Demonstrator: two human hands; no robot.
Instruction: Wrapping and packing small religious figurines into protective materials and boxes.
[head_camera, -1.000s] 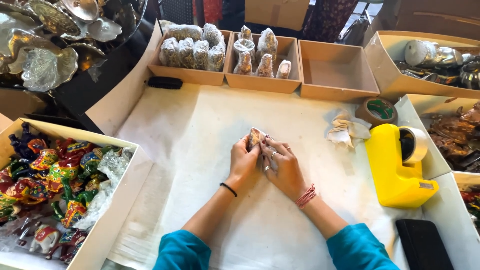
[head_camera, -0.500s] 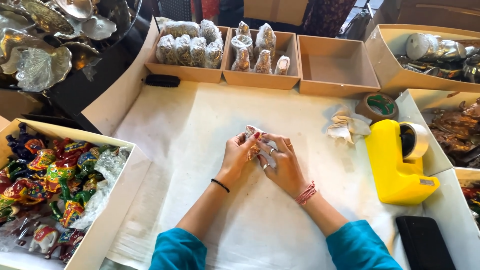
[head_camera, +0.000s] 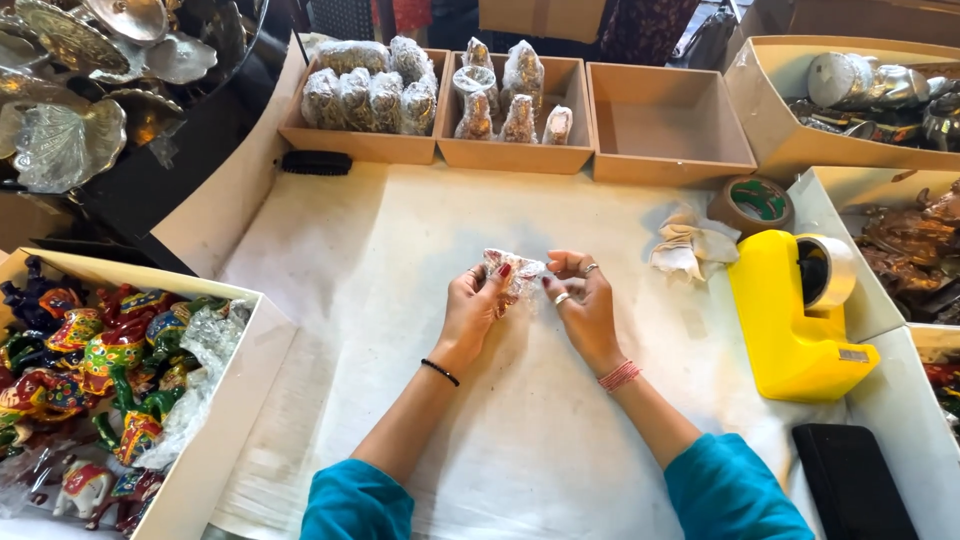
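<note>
Both my hands meet over the middle of the white-covered table (head_camera: 400, 300). Between them is a small figurine wrapped in clear bubble wrap (head_camera: 512, 270). My left hand (head_camera: 474, 312) grips it from the left with thumb and fingers. My right hand (head_camera: 584, 305), with rings on two fingers, holds the wrap's right side with its fingertips. Both sleeves are teal.
A yellow tape dispenser (head_camera: 795, 310) stands to the right, a brown tape roll (head_camera: 752, 203) and crumpled cloth (head_camera: 688, 248) behind it. Three cardboard boxes line the far edge; two hold wrapped pieces (head_camera: 365, 90), one is empty (head_camera: 668, 125). A box of painted figurines (head_camera: 100, 370) sits left. A black case (head_camera: 850, 480) lies at the bottom right.
My hands have turned the wrapped figurine and drawn slightly apart on it; they stay in the same spot over the table.
</note>
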